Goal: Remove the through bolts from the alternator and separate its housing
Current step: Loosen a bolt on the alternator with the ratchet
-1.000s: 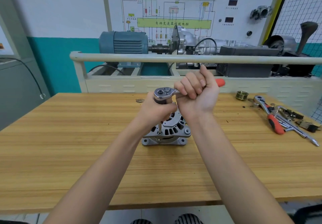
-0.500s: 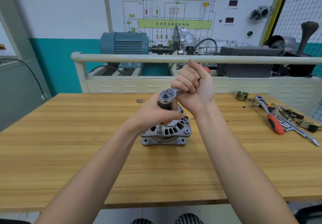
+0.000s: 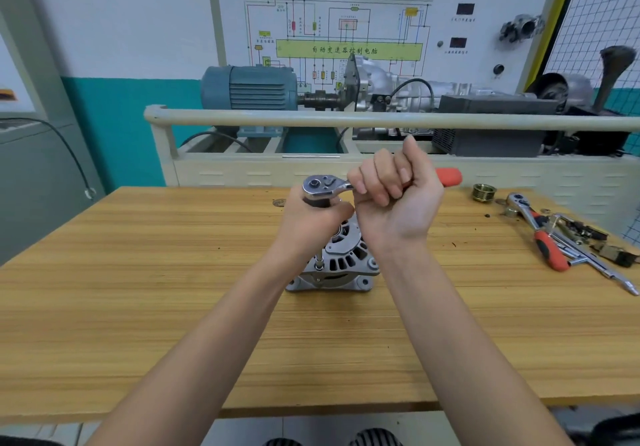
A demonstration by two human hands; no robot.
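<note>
Silver cast-aluminium alternator on the pale wooden bench, mid-table, ratchet engaged at its near-left edge.

Right hand fisted round the orange-handled chrome ratchet; handle end sticks out to the right. Left hand wrapped about the dark extension just under the ratchet head; a thin shaft drops to the housing rim. Second orange-handled ratchet and a brass ribbed pulley lie well apart, far right.

Spare ratchet, brass fitting on workbench; blue motor behind.
</note>
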